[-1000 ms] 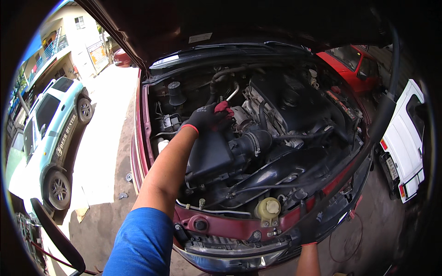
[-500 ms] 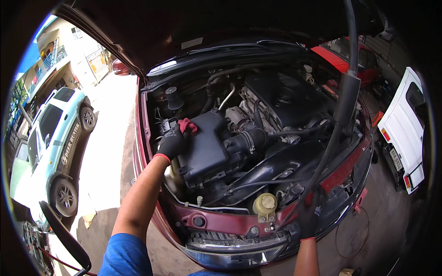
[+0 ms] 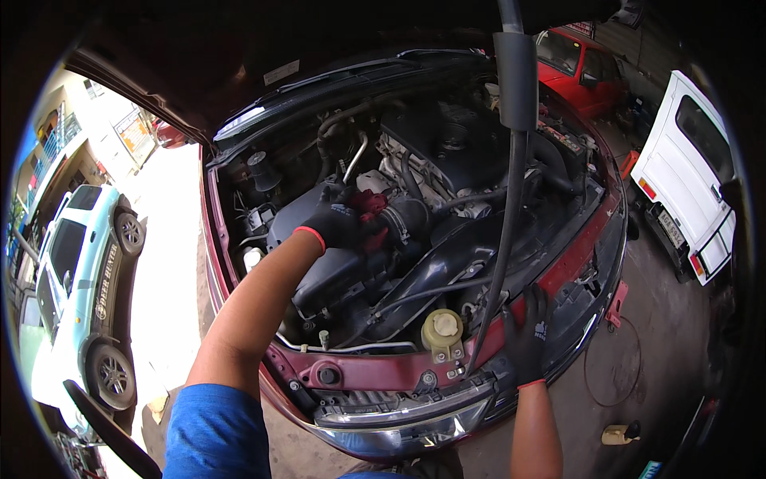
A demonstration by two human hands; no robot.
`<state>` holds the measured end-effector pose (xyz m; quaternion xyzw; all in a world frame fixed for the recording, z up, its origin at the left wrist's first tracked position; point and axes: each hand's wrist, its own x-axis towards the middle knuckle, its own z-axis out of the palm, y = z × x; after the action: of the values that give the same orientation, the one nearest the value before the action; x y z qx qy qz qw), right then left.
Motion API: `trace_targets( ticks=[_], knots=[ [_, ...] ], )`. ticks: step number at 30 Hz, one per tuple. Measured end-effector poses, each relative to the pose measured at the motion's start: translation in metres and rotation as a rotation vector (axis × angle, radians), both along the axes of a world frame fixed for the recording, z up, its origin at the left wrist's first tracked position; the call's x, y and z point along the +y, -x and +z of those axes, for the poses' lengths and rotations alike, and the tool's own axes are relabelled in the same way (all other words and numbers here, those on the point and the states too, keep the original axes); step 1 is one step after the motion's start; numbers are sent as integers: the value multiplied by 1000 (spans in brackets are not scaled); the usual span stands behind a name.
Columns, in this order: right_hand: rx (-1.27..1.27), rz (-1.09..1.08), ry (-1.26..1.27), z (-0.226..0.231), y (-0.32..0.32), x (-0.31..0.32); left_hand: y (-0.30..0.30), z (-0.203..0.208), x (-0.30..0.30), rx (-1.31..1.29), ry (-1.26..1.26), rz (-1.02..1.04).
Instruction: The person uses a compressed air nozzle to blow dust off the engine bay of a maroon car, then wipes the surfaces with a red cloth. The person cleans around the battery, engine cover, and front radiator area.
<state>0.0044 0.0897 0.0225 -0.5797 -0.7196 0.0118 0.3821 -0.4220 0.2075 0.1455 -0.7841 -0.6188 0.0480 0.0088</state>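
My left hand (image 3: 338,222), in a black glove with a red cuff, is closed on a red rag (image 3: 369,203). It presses the rag at the inner edge of the black air filter box (image 3: 297,214), beside the ribbed intake hose (image 3: 408,219). Part of the rag hangs below my fingers. My right hand (image 3: 527,342), gloved the same way, lies on the front edge of the red car's engine bay with its fingers stretched out and nothing in them. Just left of it is a yellowish reservoir with a cap (image 3: 444,329).
A dark upright rod (image 3: 509,184) crosses the bay under the raised hood. Behind it sits the black engine cover (image 3: 447,132). A pale green off-road car (image 3: 80,271) stands at left, a white vehicle (image 3: 682,176) at right. A small bottle (image 3: 618,434) lies on the floor.
My left hand has moved right with the rag, across the filter box to the hose. My right hand stays at the front edge, its fingers now plainly stretched. The view has shifted.
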Motion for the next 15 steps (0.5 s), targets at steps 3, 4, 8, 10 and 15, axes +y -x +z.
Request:
trace_targets(
  ticks=[3,4,8,10,15],
  knots=[
    [-51,-29,17,-2,-2,0,0,0,-26,-13,-38,-42],
    [-52,-20,33,-2,-2,0,1,-1,-28,30,-65,-67],
    [-57,-49,-1,-1,1,1,-6,-13,3,-405,-178,176],
    [-48,-66,16,1,2,0,-28,-21,24,-792,-335,334],
    [3,-24,107,5,-5,-5,-108,-33,28,-324,-329,-188]
  ],
)
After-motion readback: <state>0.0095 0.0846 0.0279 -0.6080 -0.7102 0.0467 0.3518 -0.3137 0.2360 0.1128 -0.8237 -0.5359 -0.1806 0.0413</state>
